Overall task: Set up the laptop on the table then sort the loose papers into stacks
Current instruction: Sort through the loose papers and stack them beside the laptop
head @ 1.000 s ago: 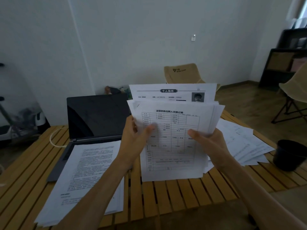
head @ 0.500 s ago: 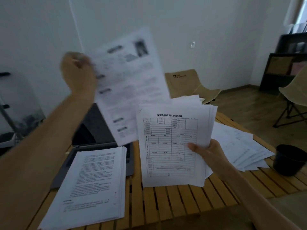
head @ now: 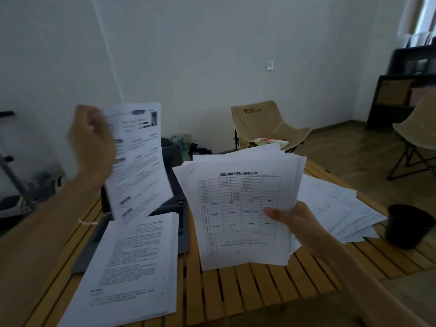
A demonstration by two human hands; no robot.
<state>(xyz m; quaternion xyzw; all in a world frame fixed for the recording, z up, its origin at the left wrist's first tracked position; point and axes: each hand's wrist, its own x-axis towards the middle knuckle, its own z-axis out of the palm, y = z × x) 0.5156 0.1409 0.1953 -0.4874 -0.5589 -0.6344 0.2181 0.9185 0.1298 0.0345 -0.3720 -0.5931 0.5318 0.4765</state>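
My left hand (head: 90,140) holds a single printed sheet with a small photo (head: 139,161) up in the air at the left, over the open laptop (head: 179,223). My right hand (head: 298,223) grips a thick bundle of papers (head: 240,208) topped by a table form, held upright above the wooden slat table (head: 236,291). A stack of text pages (head: 134,267) lies on the laptop's keyboard and the table at the front left. More loose sheets (head: 335,206) are fanned out on the table to the right, behind my right hand.
A black cup (head: 409,226) stands at the table's right edge. A beige folding chair (head: 262,126) sits behind the table, another chair (head: 417,135) at the far right. A dark shelf unit (head: 401,90) stands against the right wall.
My left hand pulled the photo sheet out of the bundle, swung it up to the left, and it now hangs lower over the laptop. My right hand keeps the bundle.
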